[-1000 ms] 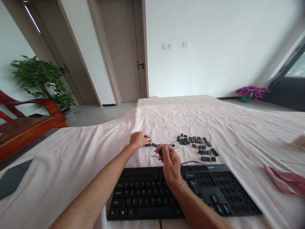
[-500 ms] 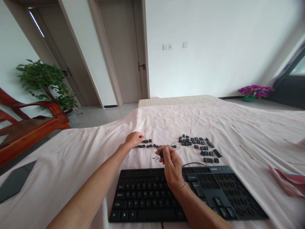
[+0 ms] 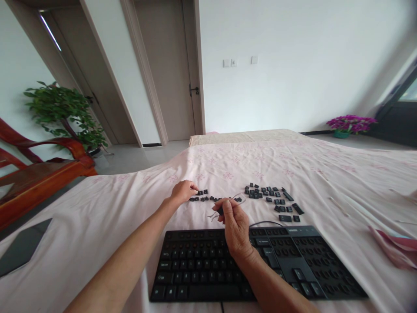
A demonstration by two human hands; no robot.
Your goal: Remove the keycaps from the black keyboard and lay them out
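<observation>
My left hand (image 3: pixel 184 190) is closed in a pinch at the left end of a short back row of black keycaps (image 3: pixel 205 191). Its fingertips are on a small keycap, mostly covered by the fingers. A longer row of keycaps (image 3: pixel 194 199) lies just in front, partly behind my right hand. My right hand (image 3: pixel 235 219) is wrapped round a wire keycap puller (image 3: pixel 213 215), whose thin metal wires stick out on both sides of the fingers. Under my right wrist lies a black keyboard (image 3: pixel 208 265), with caps on its main letter area and bare switch sockets at the number pad and top rows.
Loose keycaps (image 3: pixel 256 193) lie scattered behind the keyboard on the right. A pink flowered cloth (image 3: pixel 130 208) covers the surface. A dark flat device (image 3: pixel 24 248) lies at the left edge, cotton swabs (image 3: pixel 339 207) and a pink cloth piece (image 3: pixel 392 248) at the right.
Both hands keep nearly the same place and grip. The view has shifted very slightly; no keycap has clearly moved.
</observation>
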